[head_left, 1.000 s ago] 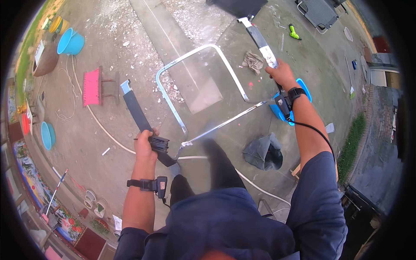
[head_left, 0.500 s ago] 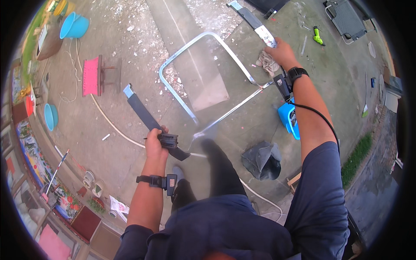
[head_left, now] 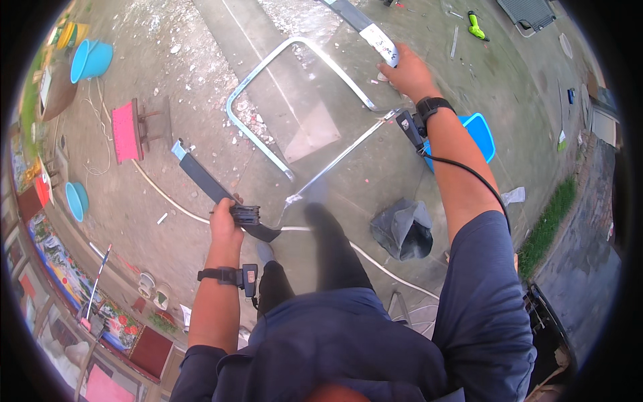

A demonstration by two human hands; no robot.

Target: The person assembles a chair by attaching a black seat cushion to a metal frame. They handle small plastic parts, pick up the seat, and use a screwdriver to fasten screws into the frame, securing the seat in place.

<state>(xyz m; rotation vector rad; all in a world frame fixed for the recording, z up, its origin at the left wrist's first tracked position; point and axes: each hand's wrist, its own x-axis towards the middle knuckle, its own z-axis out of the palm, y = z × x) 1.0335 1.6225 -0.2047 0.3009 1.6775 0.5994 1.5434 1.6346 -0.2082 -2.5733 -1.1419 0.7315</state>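
Observation:
My left hand point(head_left: 226, 220) is closed around a long flat black strip point(head_left: 201, 177) with a pale blue tip. A dark ribbed block point(head_left: 245, 215) sits at the same hand, against the strip. Out to the far right, my right hand point(head_left: 410, 74) has its fingers at the white, marked end of another long dark strip point(head_left: 351, 16), apparently gripping it; part of the grip is hidden by the hand. Between my hands a bent metal tube frame point(head_left: 268, 63) lies on the ground. Both wrists carry black straps with small devices.
A grey bucket-like bag point(head_left: 402, 229) stands right of my legs, and a blue basin point(head_left: 479, 137) is partly behind my right forearm. A pale hose point(head_left: 382, 269) crosses the ground. Farther off are a green drill point(head_left: 476, 27), a pink-topped stool point(head_left: 125, 132) and a blue bucket point(head_left: 92, 60).
The view has shifted, so ground objects sit differently. The cloth beside my right hand is now mostly out of sight. My left hand still holds the black strip and ribbed block.

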